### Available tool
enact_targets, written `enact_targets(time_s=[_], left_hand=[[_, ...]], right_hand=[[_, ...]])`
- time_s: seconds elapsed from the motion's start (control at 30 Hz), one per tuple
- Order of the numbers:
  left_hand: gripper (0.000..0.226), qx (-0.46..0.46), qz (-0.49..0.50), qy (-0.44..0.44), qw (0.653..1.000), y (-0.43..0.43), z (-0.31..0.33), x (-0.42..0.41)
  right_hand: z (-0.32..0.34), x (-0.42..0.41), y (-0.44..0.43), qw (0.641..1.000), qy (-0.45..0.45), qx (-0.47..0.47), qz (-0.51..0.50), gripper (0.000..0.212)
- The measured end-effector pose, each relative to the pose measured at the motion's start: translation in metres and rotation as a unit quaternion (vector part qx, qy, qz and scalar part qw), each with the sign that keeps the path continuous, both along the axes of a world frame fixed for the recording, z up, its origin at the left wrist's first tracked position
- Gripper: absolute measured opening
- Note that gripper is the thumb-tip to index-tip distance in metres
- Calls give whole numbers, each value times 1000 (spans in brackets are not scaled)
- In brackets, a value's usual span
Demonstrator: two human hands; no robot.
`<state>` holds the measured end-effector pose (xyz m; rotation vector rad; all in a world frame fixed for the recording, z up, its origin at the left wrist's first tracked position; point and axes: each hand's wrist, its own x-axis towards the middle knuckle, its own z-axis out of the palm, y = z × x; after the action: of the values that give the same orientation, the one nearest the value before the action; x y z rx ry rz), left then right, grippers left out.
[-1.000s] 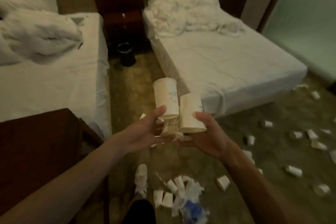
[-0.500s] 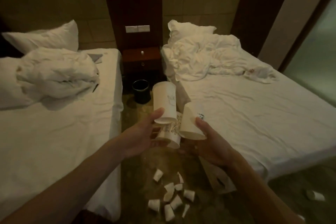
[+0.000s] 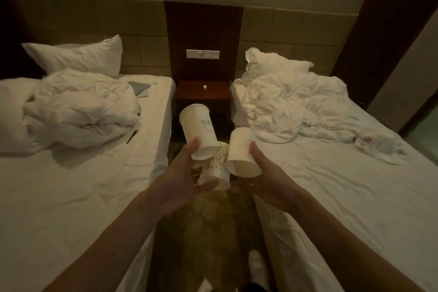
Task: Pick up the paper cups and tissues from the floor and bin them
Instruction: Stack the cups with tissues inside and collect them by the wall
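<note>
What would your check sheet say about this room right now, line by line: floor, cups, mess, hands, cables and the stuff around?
Surface: patterned carpet floor between two beds, in dim light.
Job's things: three paper cups held up: smiley cup, patterned cup, plain cup. No tissues or bin seen.
Clutter: white scrap at the bottom edge, too cut off to name; crumpled wrapper-like thing on the right bed.
Hands: left hand grips the smiley cup; right hand grips the plain cup; the patterned cup sits wedged between them.
Cables: nothing seen.
Surroundings: left bed and right bed with rumpled duvets, nightstand, wall switches, a white shoe.
</note>
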<state>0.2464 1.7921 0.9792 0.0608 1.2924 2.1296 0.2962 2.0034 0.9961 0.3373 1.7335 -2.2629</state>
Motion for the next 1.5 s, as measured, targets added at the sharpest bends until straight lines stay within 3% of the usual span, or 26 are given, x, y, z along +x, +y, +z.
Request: enact_targets(time_s=[0.1, 0.17, 0.37, 0.57, 0.87, 1.0, 1.33, 1.5], left_hand=[[101, 27, 57, -19, 998, 14, -26, -54], [107, 0, 85, 2, 996, 30, -41, -94], [75, -29, 174, -35, 984, 98, -71, -214], [87, 20, 253, -95, 963, 116, -83, -288], [63, 52, 307, -168, 935, 112, -106, -424], [68, 64, 319, -187, 927, 108, -125, -513], [53, 72, 243, -217, 943, 110, -131, -710], [67, 62, 206, -257, 942, 125, -159, -786]], right_hand=[[-16, -72, 12, 1000, -7, 0, 23, 30], [-31, -126, 27, 999, -13, -10, 42, 29], [-76, -286, 90, 993, -69, -47, 86, 32], [-98, -396, 100, 977, -150, -57, 143, 57], [-122, -548, 90, 970, -173, -28, 167, 52], [-136, -629, 84, 974, -172, -14, 149, 50], [-151, -800, 92, 980, -190, 6, 64, 38], [-170, -864, 109, 972, -231, 28, 32, 31]])
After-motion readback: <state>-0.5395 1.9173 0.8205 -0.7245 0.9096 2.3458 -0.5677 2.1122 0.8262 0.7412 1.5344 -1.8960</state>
